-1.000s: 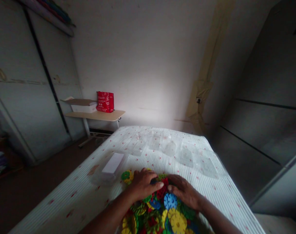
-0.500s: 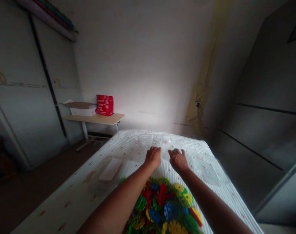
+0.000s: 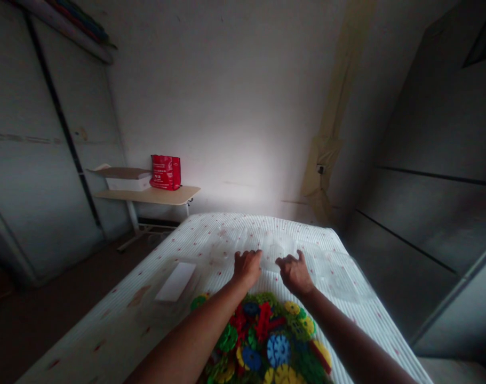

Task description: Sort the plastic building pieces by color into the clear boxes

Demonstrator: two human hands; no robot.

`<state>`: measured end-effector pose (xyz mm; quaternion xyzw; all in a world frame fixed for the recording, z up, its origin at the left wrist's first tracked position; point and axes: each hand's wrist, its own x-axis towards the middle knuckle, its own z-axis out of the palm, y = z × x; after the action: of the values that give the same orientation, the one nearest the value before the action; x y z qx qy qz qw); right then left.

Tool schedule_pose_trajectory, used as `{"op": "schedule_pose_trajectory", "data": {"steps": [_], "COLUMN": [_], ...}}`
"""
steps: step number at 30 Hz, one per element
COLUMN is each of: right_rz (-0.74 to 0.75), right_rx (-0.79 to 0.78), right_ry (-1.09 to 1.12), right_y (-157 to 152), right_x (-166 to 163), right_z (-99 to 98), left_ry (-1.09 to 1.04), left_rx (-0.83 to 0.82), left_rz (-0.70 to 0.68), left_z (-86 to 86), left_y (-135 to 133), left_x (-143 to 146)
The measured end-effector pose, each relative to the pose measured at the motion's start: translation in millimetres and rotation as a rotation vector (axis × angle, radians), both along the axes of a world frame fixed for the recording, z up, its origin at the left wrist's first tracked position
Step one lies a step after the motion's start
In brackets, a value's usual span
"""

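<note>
My left hand [image 3: 248,266] reaches out over the bed with its fingers curled. To its right, my right hand [image 3: 294,271] is bent the same way, its thumb side turned towards the left one. Both are at the near side of see-through plastic [image 3: 272,242] lying on the bed; its outline is faint, and what the fingers grip cannot be made out. Below my wrists lies a heap of notched plastic discs [image 3: 278,349] in red, blue, yellow and green, partly covered by my forearms.
A white rectangular piece [image 3: 176,281] lies left on the striped bedspread [image 3: 118,320]. More clear plastic [image 3: 342,280] rests at the right. Behind stands a small table [image 3: 166,196] with a red bag [image 3: 165,172] and a white box [image 3: 128,183]. Cabinets flank the bed.
My hands have moved slightly apart and a little nearer to me, still curled. The whole view has shifted slightly. The heap of discs stays put.
</note>
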<state>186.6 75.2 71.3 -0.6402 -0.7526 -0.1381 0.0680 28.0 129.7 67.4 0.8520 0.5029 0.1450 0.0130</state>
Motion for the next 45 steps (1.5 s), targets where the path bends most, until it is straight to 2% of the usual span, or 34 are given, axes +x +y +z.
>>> {"op": "schedule_pose_trajectory", "data": {"steps": [7,10,13,15,17,19,21,24,29,37,45], "right_rz": [0.013,0.025,0.012,-0.035,-0.094,-0.168,-0.265,-0.371,-0.405,-0.305,-0.248], "right_rx": [0.003,0.041,0.093,0.117,0.133,0.117,0.055,-0.046,-0.152,-0.128,-0.113], "right_ry": [0.019,0.075,0.13,0.148,0.154,0.154,0.15,0.146,0.253,0.373,0.407], "right_y": [-14,-21,-24,-24,-20,-14,-6,5,13,-1,-16], "right_x": [-6,0,21,37,50,54,51,40,32,30,27], "right_z": [3.5,8.2,11.2,11.9,12.3,13.2,14.5,15.6,10.7,0.8,2.0], "left_ry": [-0.009,-0.015,-0.03,-0.044,-0.029,0.01,0.038,0.044,0.015,-0.01,0.015], "left_rx": [0.022,0.043,0.108,0.172,0.171,0.057,-0.074,-0.184,-0.239,-0.244,-0.229], "left_rz": [-0.037,-0.062,-0.073,0.02,0.17,0.293,0.341,0.306,0.228,0.186,0.167], "left_z": [0.6,7.6,20.1,28.8,35.6,38.9,38.3,31.1,15.5,15.2,14.9], "left_y": [-12,-14,-11,-4,5,17,29,43,51,50,43], "left_x": [-6,-13,-31,-45,-56,-63,-65,-63,-60,-63,-66]}}
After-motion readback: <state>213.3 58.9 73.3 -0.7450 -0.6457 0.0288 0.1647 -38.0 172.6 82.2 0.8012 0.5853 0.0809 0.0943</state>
